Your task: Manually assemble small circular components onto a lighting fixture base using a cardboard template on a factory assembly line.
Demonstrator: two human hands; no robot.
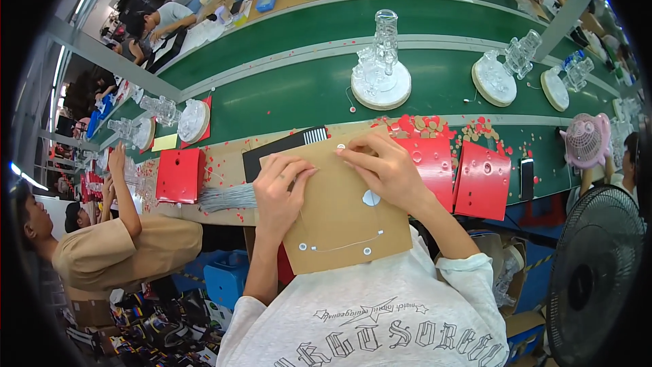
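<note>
In front of my chest stands a brown cardboard sheet (343, 221), tilted, its lower edge against my shirt. White round pieces and thin wires are fixed to its lower part, and a white oval patch (371, 198) lies below my right hand. My left hand (277, 187) is over the sheet's left side, thumb and fingertips pinched together; what they hold is too small to make out. My right hand (388, 168) is at the upper right, its fingers closed near a small white round piece (341, 147) at the top edge.
Red folded cards (483, 180), a red box (180, 175) and a bundle of grey wires (227, 198) lie on the bench. Clear ornaments on round white bases (381, 85) stand on the green conveyor (285, 88). A black fan (589, 278) is at right; a co-worker (122, 248) sits at left.
</note>
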